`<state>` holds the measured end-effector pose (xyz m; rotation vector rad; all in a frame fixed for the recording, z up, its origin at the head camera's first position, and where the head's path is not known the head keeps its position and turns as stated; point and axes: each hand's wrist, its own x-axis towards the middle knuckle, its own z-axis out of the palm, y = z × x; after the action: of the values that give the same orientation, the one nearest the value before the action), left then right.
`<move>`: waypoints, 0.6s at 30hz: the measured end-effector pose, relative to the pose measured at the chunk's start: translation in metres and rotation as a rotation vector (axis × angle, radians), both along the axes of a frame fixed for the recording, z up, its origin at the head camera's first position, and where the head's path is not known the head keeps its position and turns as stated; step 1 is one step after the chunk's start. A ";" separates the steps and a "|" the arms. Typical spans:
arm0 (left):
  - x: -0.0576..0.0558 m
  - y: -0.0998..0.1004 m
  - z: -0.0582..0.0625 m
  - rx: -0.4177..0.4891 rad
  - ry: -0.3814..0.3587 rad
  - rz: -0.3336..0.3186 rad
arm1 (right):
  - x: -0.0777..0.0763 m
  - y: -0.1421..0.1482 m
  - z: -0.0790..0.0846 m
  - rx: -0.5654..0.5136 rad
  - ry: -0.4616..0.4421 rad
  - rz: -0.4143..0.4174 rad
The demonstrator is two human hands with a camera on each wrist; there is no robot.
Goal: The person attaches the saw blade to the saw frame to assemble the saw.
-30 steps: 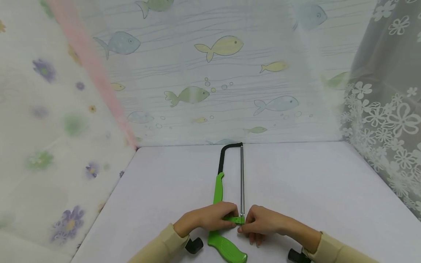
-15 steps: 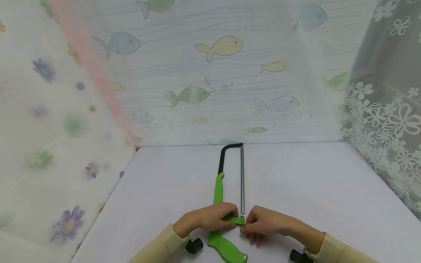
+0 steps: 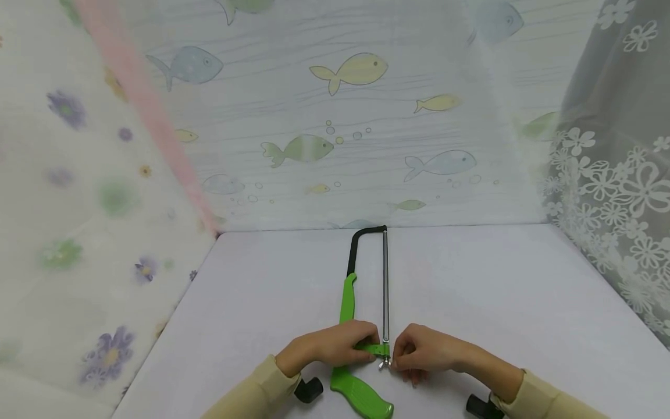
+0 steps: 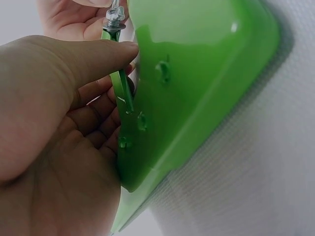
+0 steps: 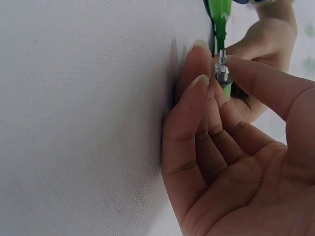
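A hacksaw (image 3: 346,302) with a green handle and frame and a black front bow lies on the white table, its long blade (image 3: 385,285) on the right side. My left hand (image 3: 337,346) grips the green arm at the blade's near end; its thumb lies along that arm in the left wrist view. Just below the arm sits a small metal wing nut (image 3: 384,364). My right hand (image 3: 431,350) has thumb and forefinger at the wing nut's right wing, pinching it, as the right wrist view shows. Its other fingers curl loosely beside the table surface.
The white tabletop (image 3: 497,279) spreads around the saw. Behind it hangs a fish-patterned curtain (image 3: 293,192). Flowered cloth (image 3: 68,233) hangs on the left, lacy grey fabric (image 3: 617,174) on the right. Black wrist devices (image 3: 309,390) sit under both cuffs.
My right fingers have shifted slightly to the right, so the wing nut they covered now shows. The left hand and the hacksaw stay where they were.
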<state>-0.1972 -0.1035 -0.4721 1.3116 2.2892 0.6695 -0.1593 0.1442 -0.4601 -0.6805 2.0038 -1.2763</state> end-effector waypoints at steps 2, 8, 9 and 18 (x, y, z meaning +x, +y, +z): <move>0.000 0.000 0.001 -0.001 -0.003 0.001 | 0.000 0.000 0.000 -0.003 0.016 -0.002; 0.000 0.001 0.002 -0.004 -0.025 0.010 | -0.001 -0.001 0.000 -0.011 0.060 0.006; 0.000 0.001 0.002 -0.004 -0.027 0.010 | -0.001 -0.001 0.000 -0.011 0.064 0.009; 0.002 0.000 0.004 -0.011 -0.030 0.014 | -0.002 -0.004 0.004 0.014 0.094 0.037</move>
<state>-0.1957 -0.1031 -0.4680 1.2729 2.2767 0.6759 -0.1608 0.1406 -0.4564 -0.7807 2.0636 -1.2284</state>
